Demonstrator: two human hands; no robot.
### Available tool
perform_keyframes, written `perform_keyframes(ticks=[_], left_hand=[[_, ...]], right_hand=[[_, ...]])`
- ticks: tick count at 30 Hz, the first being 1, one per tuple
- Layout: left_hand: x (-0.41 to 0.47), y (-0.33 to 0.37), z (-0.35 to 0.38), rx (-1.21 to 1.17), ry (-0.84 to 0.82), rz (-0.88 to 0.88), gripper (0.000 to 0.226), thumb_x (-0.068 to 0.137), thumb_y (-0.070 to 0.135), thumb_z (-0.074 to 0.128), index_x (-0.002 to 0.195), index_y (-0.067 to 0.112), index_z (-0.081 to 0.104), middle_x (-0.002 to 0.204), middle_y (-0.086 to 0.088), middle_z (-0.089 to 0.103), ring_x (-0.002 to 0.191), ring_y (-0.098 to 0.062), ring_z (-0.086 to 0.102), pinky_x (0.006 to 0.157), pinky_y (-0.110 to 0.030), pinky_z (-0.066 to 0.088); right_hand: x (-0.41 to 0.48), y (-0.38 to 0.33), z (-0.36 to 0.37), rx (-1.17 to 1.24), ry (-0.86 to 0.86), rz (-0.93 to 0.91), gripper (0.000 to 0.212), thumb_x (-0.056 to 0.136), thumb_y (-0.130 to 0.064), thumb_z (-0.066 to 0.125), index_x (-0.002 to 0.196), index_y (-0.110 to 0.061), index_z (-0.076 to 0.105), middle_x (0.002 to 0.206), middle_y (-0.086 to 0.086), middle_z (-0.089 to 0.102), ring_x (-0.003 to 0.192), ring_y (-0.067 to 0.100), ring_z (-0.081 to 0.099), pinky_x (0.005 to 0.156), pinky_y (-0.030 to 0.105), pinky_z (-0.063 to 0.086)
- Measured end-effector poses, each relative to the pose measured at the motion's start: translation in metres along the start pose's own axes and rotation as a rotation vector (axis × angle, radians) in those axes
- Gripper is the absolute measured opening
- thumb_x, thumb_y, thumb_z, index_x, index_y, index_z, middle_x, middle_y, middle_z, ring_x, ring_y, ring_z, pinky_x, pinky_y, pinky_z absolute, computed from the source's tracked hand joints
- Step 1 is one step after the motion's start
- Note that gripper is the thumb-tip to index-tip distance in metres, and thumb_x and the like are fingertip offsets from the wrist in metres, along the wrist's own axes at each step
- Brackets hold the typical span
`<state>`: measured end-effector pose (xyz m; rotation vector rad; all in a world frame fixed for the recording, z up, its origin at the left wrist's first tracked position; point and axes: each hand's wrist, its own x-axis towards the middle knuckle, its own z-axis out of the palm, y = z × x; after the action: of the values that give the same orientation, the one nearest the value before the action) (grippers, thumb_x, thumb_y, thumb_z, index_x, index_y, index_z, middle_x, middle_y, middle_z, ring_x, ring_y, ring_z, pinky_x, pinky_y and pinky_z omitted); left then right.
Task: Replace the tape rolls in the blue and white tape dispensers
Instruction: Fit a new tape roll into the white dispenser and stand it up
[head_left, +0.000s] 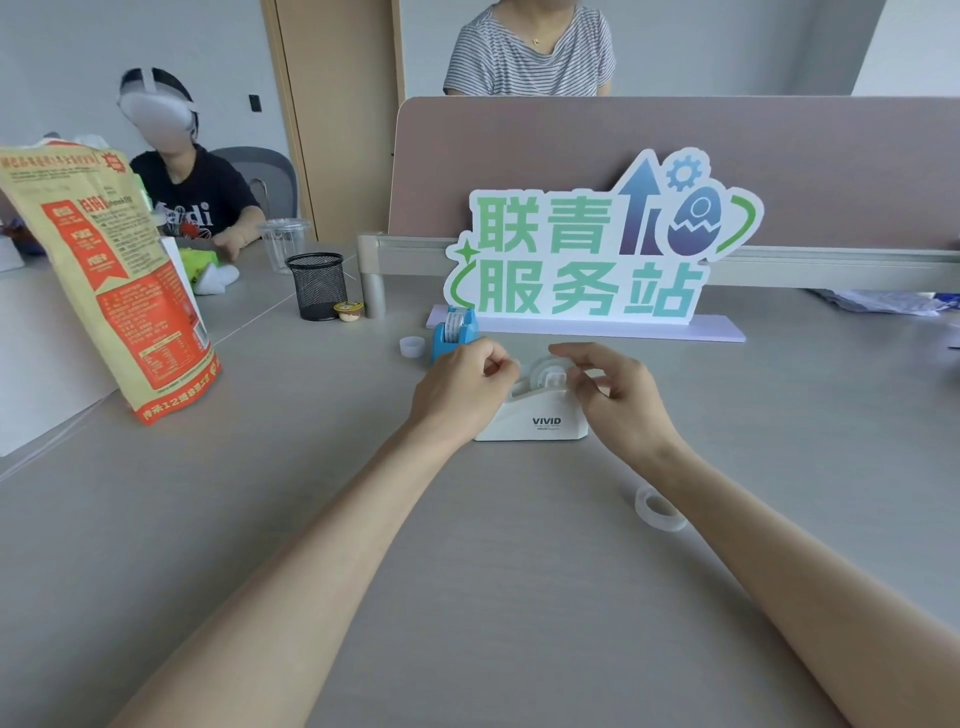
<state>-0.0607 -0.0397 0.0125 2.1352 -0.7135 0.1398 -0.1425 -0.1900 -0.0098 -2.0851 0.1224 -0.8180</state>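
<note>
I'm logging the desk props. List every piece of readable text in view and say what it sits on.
"VIVID": front of the white tape dispenser; the smaller line under it is too small to read.
"联青服务站": the standing sign behind the dispensers.
"12": within the bottom line of the orange bag; its other print is too blurred.
Blue tape dispenser: no legible text.

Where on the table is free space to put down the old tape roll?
Free: the bare table left of the left forearm, between the snack bag and white dispenser. Crowded: around the blue dispenser and both hands.
</note>
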Motion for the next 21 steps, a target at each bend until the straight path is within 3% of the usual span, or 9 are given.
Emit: perform_keyframes(ticks=[8,14,21], left_hand=[[-0.001,0.0,0.003,-0.09,-0.018,0.045,0.018,0.093,0.027,0.054,0.086,0.013,0.062,0.071,0.009,0.058,0.064,-0.006,0.049,0.058,-0.02,0.038],[0.002,-0.002,0.002,-0.109,-0.009,0.046,0.019,0.093,0.027,0.054,0.086,0.012,0.062,0.071,0.009,0.056,0.065,-0.008,0.049,0.059,-0.019,0.037],[0.004,-0.007,0.002,-0.126,-0.009,0.069,0.018,0.093,0.026,0.055,0.08,0.014,0.059,0.07,0.008,0.057,0.063,-0.008,0.048,0.057,-0.017,0.036]], right_hand=[[-0.001,-0.001,-0.003,-0.009,0.022,0.05,0.029,0.093,-0.012,0.053,0.116,-0.021,0.068,0.118,-0.012,0.067,0.102,0.008,0.062,0.078,0.007,0.045],[-0.005,-0.011,-0.003,-0.016,0.116,0.058,0.024,0.09,-0.009,0.052,0.094,-0.019,0.073,0.101,-0.01,0.067,0.088,-0.003,0.058,0.067,0.004,0.044],[-0.007,-0.015,0.0,-0.101,0.108,0.025,0.027,0.085,-0.005,0.055,0.094,-0.018,0.077,0.097,-0.006,0.066,0.085,0.015,0.065,0.08,0.026,0.053]])
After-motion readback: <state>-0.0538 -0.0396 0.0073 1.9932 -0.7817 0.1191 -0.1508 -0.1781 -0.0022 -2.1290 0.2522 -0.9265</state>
